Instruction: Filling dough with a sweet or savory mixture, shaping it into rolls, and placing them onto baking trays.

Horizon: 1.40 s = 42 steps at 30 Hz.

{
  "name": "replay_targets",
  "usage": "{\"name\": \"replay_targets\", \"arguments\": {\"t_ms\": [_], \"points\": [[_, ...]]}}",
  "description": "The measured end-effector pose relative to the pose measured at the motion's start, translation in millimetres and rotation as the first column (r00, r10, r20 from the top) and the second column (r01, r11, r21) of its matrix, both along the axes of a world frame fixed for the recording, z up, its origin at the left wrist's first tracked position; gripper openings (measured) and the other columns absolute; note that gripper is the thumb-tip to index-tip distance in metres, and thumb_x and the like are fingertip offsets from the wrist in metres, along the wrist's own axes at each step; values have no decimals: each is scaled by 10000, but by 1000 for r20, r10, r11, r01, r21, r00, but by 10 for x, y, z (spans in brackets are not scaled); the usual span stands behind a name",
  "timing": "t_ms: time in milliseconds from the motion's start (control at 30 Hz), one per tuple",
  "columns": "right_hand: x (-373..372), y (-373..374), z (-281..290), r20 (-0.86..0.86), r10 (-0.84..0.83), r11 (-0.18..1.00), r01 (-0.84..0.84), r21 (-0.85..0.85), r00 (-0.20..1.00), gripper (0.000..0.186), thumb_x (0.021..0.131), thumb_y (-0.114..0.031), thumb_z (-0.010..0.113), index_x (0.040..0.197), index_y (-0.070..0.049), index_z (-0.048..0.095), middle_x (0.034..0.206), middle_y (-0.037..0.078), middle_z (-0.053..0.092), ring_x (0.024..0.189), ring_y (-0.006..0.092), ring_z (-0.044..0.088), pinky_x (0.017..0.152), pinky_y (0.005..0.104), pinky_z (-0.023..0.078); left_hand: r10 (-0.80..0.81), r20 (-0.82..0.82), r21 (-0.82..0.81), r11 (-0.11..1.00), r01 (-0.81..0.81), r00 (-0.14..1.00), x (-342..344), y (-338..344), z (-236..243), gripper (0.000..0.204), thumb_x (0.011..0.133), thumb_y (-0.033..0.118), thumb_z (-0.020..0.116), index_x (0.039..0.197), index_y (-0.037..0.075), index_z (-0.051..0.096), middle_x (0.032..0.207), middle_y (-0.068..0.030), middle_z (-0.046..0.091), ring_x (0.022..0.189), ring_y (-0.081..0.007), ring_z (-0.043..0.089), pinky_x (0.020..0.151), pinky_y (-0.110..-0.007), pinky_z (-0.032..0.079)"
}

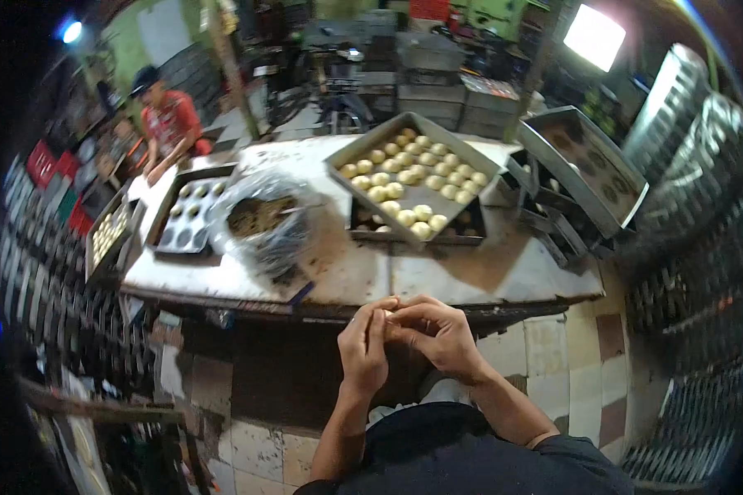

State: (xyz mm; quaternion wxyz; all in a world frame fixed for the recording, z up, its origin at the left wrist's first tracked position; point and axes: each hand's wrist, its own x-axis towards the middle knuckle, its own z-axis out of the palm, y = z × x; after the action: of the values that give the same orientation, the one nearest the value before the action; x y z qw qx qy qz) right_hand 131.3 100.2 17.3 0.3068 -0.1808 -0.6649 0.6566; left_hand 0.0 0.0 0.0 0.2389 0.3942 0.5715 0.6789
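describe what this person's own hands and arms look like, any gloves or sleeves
The left hand and right hand are both bare, with no gloves. The forearms are uncovered, and no watch or bracelet shows on the wrists. A dark short sleeve shows on the right arm, matching the dark top. Rings are too small to tell.

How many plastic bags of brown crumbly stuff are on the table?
1: the clear plastic bag on the table, between the cupped tray and the upper dough-ball tray. The stacked trays at right might hide another.
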Motion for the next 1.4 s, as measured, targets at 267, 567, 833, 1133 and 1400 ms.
{"name": "replay_targets", "arguments": {"t_ms": [267, 567, 833, 1133, 1400], "points": [[1273, 1555, -198, 18, -371, 925, 371, -83, 929, 158, 909, 55, 706, 1055, 21, 757, 1040, 66, 642, 849, 139, 659, 800, 263, 580, -539, 188, -272, 775, 571, 821, 928, 1911, -24, 455, 1128, 339, 365, 1161, -37, 620, 933, -86, 679, 869, -148, 623, 797, -275, 495], [2186, 2754, -203, -306, -461, 818, 265, -511, 833, 380, 923, -16, 729, 1282, -28, 603, 1190, 50, 580, 1104, 159, 573, 943, 296, 487, -584, -663, -281, 773, 568, 468, 1856, 3531, 517, 295, 1074, 266, 507, 970, 6, 598, 834, -101, 635, 840, -295, 609, 757, -393, 484], [2486, 2846, 83, -363, -531, 767, 252, -590, 766, 586, 998, -368, 670, 1366, 69, 543, 1302, 107, 631, 1173, 159, 598, 1017, 311, 473, -379, -792, -35, 812, 583, 479, 2418, 4082, 885, 254, 1062, 225, 506, 1131, 21, 639, 1241, -157, 698, 1229, -321, 599, 1054, -455, 347], [3172, 4270, 642, 341, -754, 524, 200, 828, 562, 292, 911, -67, 683, 1174, 61, 668, 1315, 234, 640, 1266, 400, 590, 1084, 425, 459, -373, -765, -288, 927, 239, 525, 1589, 4182, 234, 451, 862, 15, 622, 1313, 22, 603, 1405, -192, 590, 1269, -385, 542, 1100, -476, 407], [2588, 2791, 116, -324, -880, 228, 908, 351, 346, 228, 1020, -142, 552, 903, 21, 659, 903, 104, 639, 853, 192, 576, 795, 326, 471, -643, -524, -726, 680, 103, 559, -431, 3721, -995, 388, 873, 102, 639, 1254, 30, 662, 1186, -220, 685, 1107, -365, 656, 948, -435, 519]]}}
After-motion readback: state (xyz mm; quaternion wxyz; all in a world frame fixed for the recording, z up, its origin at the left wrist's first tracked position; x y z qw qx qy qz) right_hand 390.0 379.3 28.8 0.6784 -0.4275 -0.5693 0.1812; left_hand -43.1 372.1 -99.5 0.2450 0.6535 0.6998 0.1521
